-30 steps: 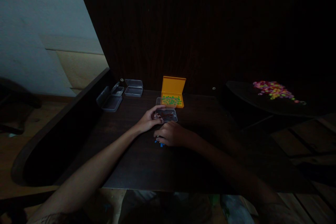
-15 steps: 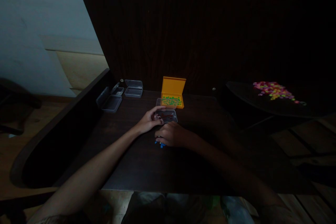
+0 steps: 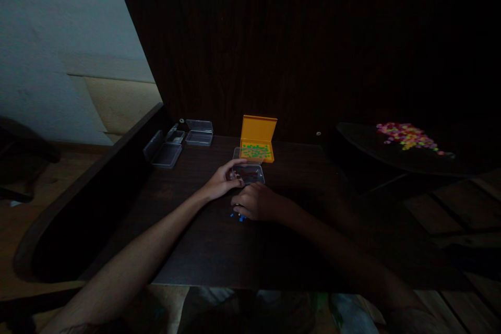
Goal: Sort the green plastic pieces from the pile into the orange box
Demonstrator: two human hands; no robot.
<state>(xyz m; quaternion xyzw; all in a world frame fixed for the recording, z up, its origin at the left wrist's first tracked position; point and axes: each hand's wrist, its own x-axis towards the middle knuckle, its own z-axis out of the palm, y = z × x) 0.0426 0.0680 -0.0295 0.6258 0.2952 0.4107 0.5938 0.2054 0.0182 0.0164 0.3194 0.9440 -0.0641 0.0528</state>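
My left hand point(image 3: 224, 179) is closed around the left side of a clear plastic box point(image 3: 261, 176) with its lid up. Dark reddish pieces point(image 3: 247, 171) lie inside that box. Just in front of it, my right hand point(image 3: 254, 201) is curled with fingertips down at a few small blue pieces point(image 3: 241, 217) on the dark wooden table. Whatever those fingers pinch is hidden. Behind the clear box stands an open yellow box point(image 3: 258, 129) with many small green pieces point(image 3: 255, 151) in its base.
Two clear boxes point(image 3: 167, 155) point(image 3: 199, 138) stand open at the back left, with a smaller clear case point(image 3: 176, 136) between them. A raised side panel point(image 3: 90, 188) borders the table's left. A heap of bright mixed beads point(image 3: 409, 136) lies on a dark ledge at right.
Both hands stay almost where they were. The right fingers have shifted slightly at the blue pieces, and the pieces beneath them lie a little differently.
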